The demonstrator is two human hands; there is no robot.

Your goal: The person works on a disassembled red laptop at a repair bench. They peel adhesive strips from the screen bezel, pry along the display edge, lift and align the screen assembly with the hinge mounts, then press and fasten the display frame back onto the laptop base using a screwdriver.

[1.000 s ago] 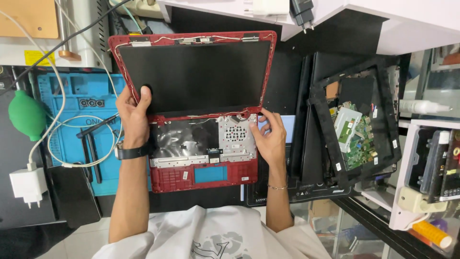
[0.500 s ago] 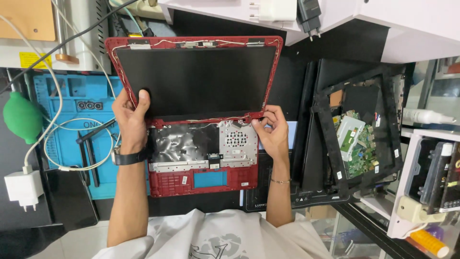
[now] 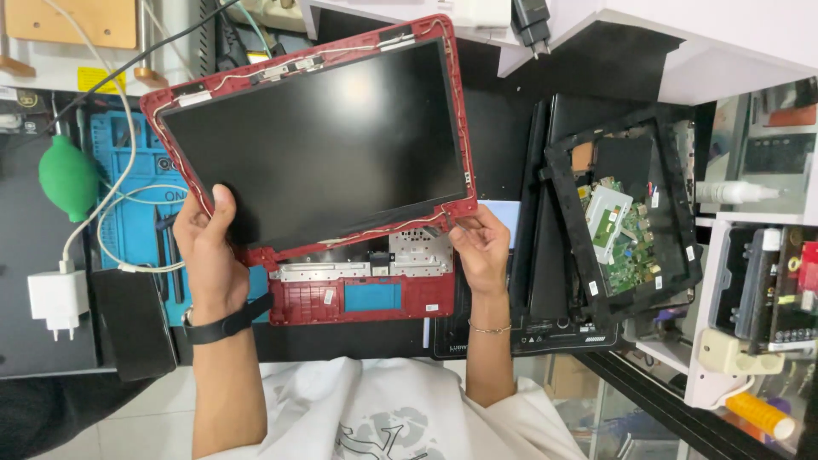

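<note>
A: What lies farthest left?
B: A green rubber blower bulb sits at the left of the table, with a white charger block below it and a white cable looping over a blue work mat. Above them, a small yellow rectangular label sticks to the white back wall, under a tan wooden board.

A: And the left hand?
B: The left hand, a black band at its wrist, has its grip clenched on the lower left corner of the red-framed screen panel, thumb on the dark glass.

A: Where is that panel?
B: It is tilted, raised off the red laptop base, which lies flat on the table under its lower edge. A blue rectangular pad shows on the base.

A: The right hand?
B: The right hand pinches the panel's lower right corner; its grip is closed on the frame there.

A: Further right?
B: A black opened laptop shell leans, showing a green circuit board. White shelves hold a white tube and a yellow cylinder with an orange cap.
</note>
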